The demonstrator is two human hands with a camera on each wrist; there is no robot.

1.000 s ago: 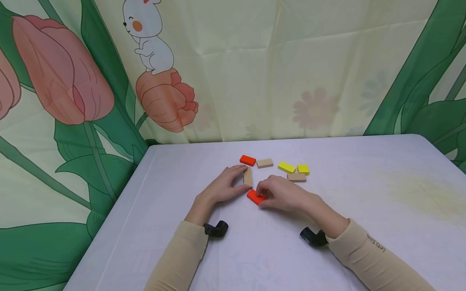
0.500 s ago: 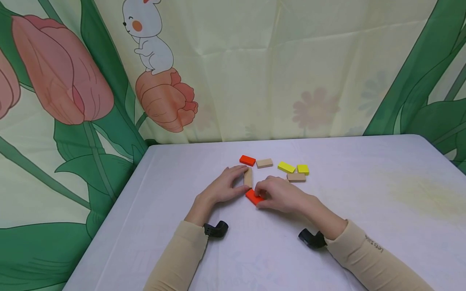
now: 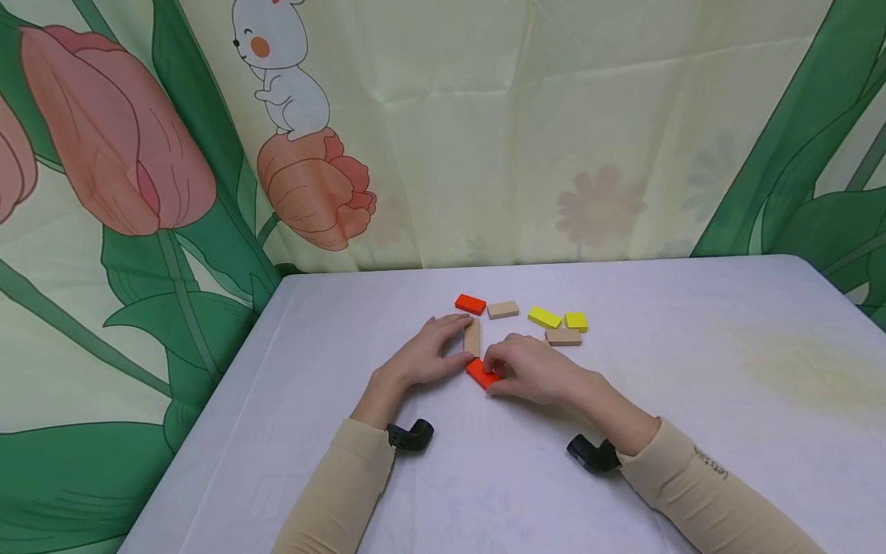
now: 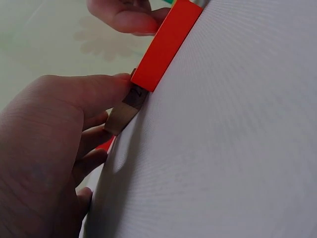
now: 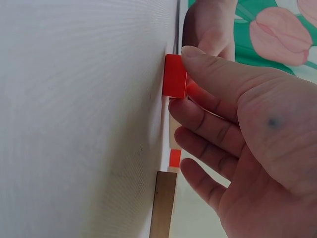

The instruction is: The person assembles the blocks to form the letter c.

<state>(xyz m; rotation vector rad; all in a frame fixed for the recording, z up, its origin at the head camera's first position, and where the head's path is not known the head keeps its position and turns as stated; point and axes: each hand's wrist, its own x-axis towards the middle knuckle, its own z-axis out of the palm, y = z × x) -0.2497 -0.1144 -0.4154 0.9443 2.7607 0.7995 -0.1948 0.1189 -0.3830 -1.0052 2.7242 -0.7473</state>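
A plain wooden block [image 3: 471, 338] lies lengthwise away from me on the table. My left hand [image 3: 428, 354] holds it by its ends, forefinger at the far end and thumb at the near one. Against its near end sits a red block [image 3: 479, 372], slanting toward the right. My right hand [image 3: 536, 369] pinches that red block between thumb and fingers. In the left wrist view, a corner of the red block [image 4: 166, 47] meets the wooden block [image 4: 121, 116] beside my thumb. The right wrist view shows the red block [image 5: 174, 77] end-on under my right thumb.
Behind the hands lie another red block [image 3: 471, 305] and a plain wooden block [image 3: 503, 310]. Farther right are two yellow blocks, one slanted [image 3: 545, 317] and one straighter [image 3: 576, 322], with another wooden block [image 3: 564, 337] before them. A printed curtain [image 3: 443, 138] hangs behind the white-covered table [image 3: 692, 346].
My right hand has slid the near red block slightly left and away from me, up to the wooden block's near end. My left hand has stayed in place.
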